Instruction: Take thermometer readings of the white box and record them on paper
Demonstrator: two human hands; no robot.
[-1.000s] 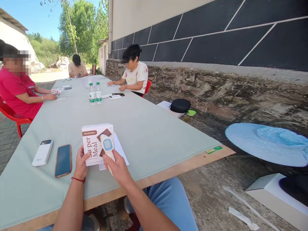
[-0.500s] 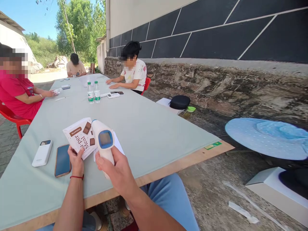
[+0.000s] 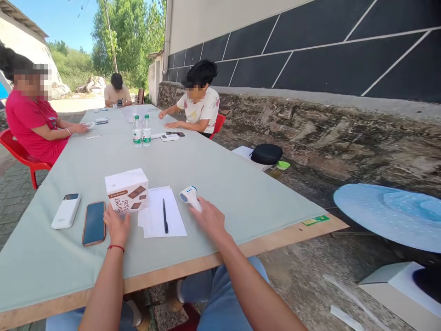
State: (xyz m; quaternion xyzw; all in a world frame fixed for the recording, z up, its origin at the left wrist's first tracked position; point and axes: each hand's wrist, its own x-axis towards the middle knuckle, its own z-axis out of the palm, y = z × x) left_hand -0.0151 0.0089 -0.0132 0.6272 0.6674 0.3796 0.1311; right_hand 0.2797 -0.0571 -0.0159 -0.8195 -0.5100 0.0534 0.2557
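Grips thermometer [image 3: 189, 196] in right fingers [image 3: 206, 210], long axis slanting away to their left. Touches box [image 3: 127, 191], just beyond, with spread left fingers [image 3: 109, 214]. Note pen [image 3: 165, 216] on paper [image 3: 153, 225] between.

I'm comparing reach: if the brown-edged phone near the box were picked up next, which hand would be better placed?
Left, most likely. The left hand is right beside the phone, its fingers at the box. The right hand is farther off, beyond the paper, gripping the thermometer.
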